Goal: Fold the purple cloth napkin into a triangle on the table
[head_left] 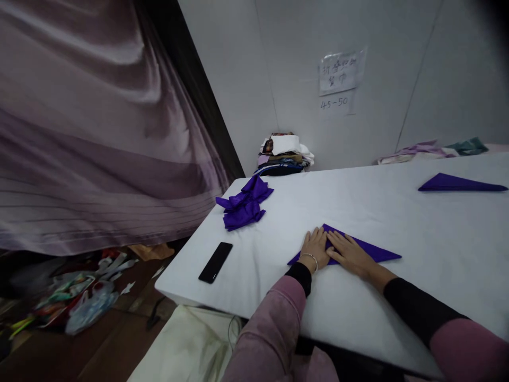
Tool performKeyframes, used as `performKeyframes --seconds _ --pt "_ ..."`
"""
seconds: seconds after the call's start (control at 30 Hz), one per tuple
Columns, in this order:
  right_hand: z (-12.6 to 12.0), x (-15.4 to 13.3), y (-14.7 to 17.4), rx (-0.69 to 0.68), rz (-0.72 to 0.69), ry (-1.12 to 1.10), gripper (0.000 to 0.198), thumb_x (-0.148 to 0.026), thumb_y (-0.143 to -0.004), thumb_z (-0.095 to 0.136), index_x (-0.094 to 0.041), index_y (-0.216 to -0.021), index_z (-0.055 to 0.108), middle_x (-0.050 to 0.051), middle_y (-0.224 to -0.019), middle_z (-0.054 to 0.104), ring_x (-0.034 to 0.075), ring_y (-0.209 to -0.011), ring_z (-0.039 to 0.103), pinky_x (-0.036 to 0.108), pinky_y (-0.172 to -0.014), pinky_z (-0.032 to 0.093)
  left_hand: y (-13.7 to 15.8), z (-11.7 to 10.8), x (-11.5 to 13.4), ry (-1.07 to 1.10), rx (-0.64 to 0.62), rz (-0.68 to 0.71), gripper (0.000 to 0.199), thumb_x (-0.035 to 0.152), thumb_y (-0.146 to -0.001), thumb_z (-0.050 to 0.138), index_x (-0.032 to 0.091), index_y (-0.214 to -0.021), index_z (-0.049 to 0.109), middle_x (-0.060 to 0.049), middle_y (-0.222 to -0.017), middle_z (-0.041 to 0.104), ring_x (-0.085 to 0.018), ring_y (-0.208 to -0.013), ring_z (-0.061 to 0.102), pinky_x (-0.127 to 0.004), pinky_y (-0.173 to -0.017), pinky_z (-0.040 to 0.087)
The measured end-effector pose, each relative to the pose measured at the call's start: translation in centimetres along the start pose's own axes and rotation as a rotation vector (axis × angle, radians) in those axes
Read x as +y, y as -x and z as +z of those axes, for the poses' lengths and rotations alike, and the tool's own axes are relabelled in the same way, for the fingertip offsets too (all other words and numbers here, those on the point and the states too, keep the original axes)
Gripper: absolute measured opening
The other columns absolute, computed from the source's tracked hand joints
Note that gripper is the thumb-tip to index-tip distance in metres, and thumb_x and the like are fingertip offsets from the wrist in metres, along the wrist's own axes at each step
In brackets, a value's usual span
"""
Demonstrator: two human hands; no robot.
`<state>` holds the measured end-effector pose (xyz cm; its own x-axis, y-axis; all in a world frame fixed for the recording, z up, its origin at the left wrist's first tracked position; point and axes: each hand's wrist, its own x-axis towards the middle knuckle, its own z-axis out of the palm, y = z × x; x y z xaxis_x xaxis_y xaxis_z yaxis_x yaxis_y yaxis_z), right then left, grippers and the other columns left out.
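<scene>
A purple cloth (pixel 371 250), folded into a triangle, lies on the white-covered table (pixel 397 313) with its peak pointing away from me. My left hand (pixel 315 247) rests flat on the cloth's left part, fingers stretched forward. My right hand (pixel 350 253) lies flat beside it, fingertips near the middle of the triangle. The two hands are close together near the thumbs and cover part of the cloth. Neither hand grips anything. A crumpled heap of purple cloth (pixel 244 204) sits at the table's far left corner.
A black phone (pixel 215 262) lies near the left edge. Another folded purple cloth (pixel 457 183) is at the far right. Stacked clothes (pixel 282 154) stand behind the table, against the wall. A curtain (pixel 119 132) hangs left, above bags (pixel 91 305) on the floor.
</scene>
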<state>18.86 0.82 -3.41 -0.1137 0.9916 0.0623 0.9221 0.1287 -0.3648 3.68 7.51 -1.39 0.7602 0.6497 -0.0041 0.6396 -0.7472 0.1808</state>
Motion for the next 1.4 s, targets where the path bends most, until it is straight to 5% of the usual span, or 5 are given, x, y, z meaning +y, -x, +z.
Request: performKeyframes --seconds 0.27,0.4,0.57,0.73,1.4 --pt "0.0 -0.2 0.2 -0.015 -0.016 0.084 0.075 -0.067 -0.087 0.02 -0.02 -0.145 0.028 0.006 -0.15 0.024 0.025 -0.139 0.013 0.046 -0.113 0.014 6.2 -1.6 -7.7 0.061 0.152 -0.361 0.05 0.038 -0.091 0.035 0.02 -0.138 0.038 -0.009 -0.149 0.031 -0.024 -0.139 0.022 -0.051 -0.112 0.015" --pt "0.0 0.0 0.2 -0.029 -0.009 0.101 0.076 -0.067 -0.087 0.02 -0.019 -0.145 0.029 0.006 -0.15 0.022 0.025 -0.139 0.013 0.045 -0.113 0.014 9.4 -2.7 -9.7 0.268 0.36 -0.549 0.036 0.032 -0.09 0.041 0.016 -0.117 0.059 -0.013 -0.129 0.056 -0.026 -0.124 0.045 -0.048 -0.107 0.029" --pt "0.7 0.5 0.1 -0.004 -0.025 0.103 0.074 -0.067 -0.087 0.021 -0.021 -0.145 0.028 0.005 -0.151 0.023 0.025 -0.139 0.012 0.047 -0.113 0.014 11.8 -2.3 -7.9 0.365 0.385 -0.436 0.017 0.034 -0.083 0.057 0.021 -0.086 0.068 -0.002 -0.094 0.07 -0.016 -0.092 0.062 -0.031 -0.087 0.047" --pt "0.7 0.6 0.0 -0.009 -0.019 0.106 0.075 -0.067 -0.086 0.021 -0.022 -0.145 0.027 0.004 -0.151 0.022 0.026 -0.139 0.012 0.047 -0.113 0.014 11.7 -1.0 -6.0 0.428 0.412 -0.316 0.017 0.024 -0.064 0.076 0.024 -0.079 0.068 0.0 -0.101 0.068 -0.018 -0.1 0.059 -0.038 -0.096 0.042" --pt "-0.3 0.5 0.4 -0.043 -0.02 0.107 0.074 -0.066 -0.087 0.022 -0.02 -0.144 0.03 0.005 -0.151 0.023 0.024 -0.139 0.013 0.045 -0.114 0.013 12.1 -1.1 -5.6 0.435 0.362 -0.204 0.012 0.011 -0.074 0.063 0.022 -0.073 0.067 -0.002 -0.103 0.065 -0.019 -0.11 0.053 -0.04 -0.101 0.039"
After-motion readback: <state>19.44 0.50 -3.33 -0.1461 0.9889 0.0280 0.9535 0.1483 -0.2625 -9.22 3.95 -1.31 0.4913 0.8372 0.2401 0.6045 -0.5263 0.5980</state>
